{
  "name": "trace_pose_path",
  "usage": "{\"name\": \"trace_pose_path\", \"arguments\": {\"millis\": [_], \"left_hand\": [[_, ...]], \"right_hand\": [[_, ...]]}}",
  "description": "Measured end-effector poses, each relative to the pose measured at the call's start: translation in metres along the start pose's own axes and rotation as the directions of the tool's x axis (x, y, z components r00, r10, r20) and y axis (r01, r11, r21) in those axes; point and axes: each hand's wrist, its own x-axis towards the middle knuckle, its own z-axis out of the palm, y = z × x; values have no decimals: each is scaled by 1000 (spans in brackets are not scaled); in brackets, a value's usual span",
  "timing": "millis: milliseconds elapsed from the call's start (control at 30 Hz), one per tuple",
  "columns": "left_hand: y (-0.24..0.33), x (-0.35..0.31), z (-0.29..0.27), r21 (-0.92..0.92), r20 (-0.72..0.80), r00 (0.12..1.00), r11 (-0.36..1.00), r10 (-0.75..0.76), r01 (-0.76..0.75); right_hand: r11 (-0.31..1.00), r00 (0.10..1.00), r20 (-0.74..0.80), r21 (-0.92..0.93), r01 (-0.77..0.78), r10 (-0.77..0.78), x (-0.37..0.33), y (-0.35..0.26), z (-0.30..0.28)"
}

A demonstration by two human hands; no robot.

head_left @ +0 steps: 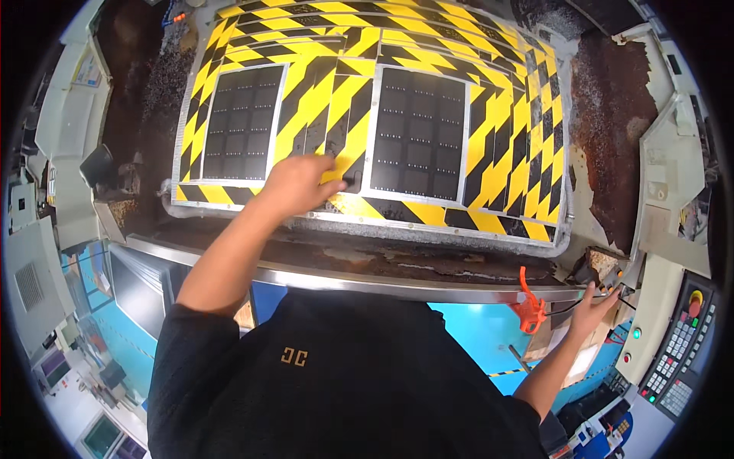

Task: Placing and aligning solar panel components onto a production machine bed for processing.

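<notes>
Left hand [297, 183] flat, fingers spread, pressing the yellow-and-black striped fixture plate [527, 153] between two dark part trays [243, 122] [419, 131] set in it. Right hand [590, 307] open, fingertips touching the machine's steel sill [367, 281] beside an orange clamp [531, 306]. Likely risks: slipping on the rusty, chip-strewn bed [612, 130], shifting a tray under uneven pressure, brushing the control panel [680, 344].

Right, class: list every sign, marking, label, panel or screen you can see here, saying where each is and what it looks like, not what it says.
Hazard-striped plate: top centre, under the left hand; yellow and black diagonals.
Control panel: lower right, beyond the right hand; grey keypad, red knob, green and red lamps.
Small screens: lower left; rectangular, pale.
Paper label: upper left; rectangular, on the pale housing.
</notes>
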Motion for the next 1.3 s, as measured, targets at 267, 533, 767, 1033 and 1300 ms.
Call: {"name": "trace_pose_path", "arguments": {"millis": [267,533,767,1033,1300], "left_hand": [[-35,-103,-13,-272,7,961,924,-277,268],[-33,-213,-3,-470,-156,949,865,-275,174],[-24,-300,10,-465,-156,945,866,-287,186],[12,-426,63,-530,-235,971,833,33,-156],[-13,-602,89,-726,-266,952,681,-154,-93]], "right_hand": [[994,993,68,48,-99,96,63,49,24],[999,981,194,26,-23,17,4,46,-23],[813,884,195,512,278,-425,-218,8,-46],[581,927,242,813,-32,-288,-263,-70,-95],[851,817,288,338,401,-499,-292,-223,-183]]}}
